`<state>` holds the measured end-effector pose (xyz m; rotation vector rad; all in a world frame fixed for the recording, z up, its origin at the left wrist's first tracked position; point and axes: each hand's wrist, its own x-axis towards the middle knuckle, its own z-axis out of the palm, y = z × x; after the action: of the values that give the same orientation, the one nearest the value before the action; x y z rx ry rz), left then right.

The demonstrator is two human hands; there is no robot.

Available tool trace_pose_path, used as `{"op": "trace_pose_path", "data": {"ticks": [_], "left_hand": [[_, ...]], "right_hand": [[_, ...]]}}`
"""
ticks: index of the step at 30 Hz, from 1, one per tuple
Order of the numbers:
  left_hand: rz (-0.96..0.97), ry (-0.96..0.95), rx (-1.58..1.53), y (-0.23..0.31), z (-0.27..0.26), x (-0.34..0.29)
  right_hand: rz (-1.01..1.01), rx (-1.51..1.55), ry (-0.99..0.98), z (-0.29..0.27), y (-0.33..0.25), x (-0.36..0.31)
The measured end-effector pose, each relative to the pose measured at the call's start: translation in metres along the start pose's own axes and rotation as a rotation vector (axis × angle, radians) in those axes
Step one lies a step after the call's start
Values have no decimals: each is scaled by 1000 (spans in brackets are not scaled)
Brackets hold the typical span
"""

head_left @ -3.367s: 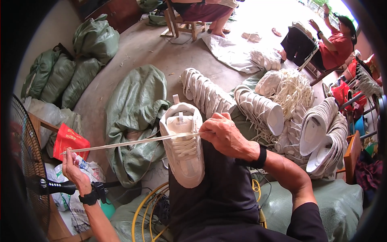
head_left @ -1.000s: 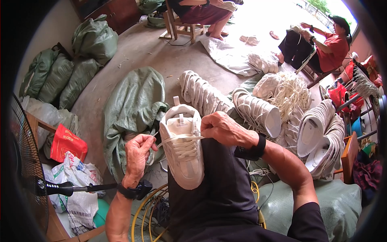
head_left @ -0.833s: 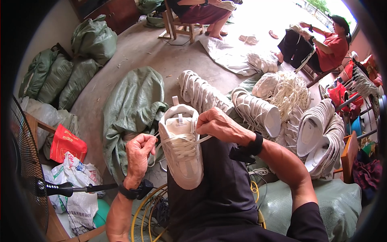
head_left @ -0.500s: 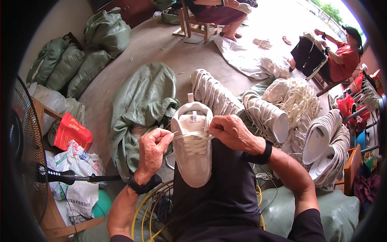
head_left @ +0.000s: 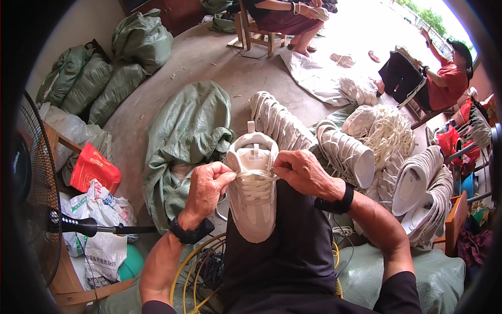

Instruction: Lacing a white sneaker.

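Note:
A white sneaker (head_left: pixel 254 209) rests on my thigh, its toe toward me and its heel tab pointing away. White laces (head_left: pixel 257 188) cross its tongue in several rows. At the left side of the collar, my left hand (head_left: pixel 205 188) pinches a lace end between thumb and forefinger. On the opposite side, my right hand (head_left: pixel 302 170) grips the lace close to the upper eyelets, fingers curled. Both hands touch or nearly touch the shoe's edges. Dark bands circle both wrists.
Stacked white shoe uppers (head_left: pixel 282 123) and a heap of laces (head_left: pixel 386 128) lie ahead and right. A green sack (head_left: pixel 183 125) slumps ahead left. A black fan (head_left: pixel 39 193) stands at left. Two people sit farther off, one in a red shirt (head_left: pixel 447 83).
My left hand has shifted slightly right, closer to the shoe's eyelets. My right hand stays almost in place. The person in red has raised an arm.

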<state>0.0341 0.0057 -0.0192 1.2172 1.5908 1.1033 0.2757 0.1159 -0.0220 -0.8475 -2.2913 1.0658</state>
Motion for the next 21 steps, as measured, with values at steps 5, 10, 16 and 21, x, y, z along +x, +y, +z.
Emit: {"op": "trace_pose_path", "data": {"ticks": [5, 10, 16, 21], "left_hand": [[90, -14, 212, 8, -1, 8], [210, -16, 616, 23, -1, 11], [775, -261, 865, 38, -16, 28], [942, -554, 1067, 46, -25, 47]], "right_hand": [[-133, -394, -14, -5, -5, 2], [-427, -370, 77, -12, -6, 10], [-544, -341, -100, -20, 4, 26], [-393, -263, -291, -25, 3, 38]]}}
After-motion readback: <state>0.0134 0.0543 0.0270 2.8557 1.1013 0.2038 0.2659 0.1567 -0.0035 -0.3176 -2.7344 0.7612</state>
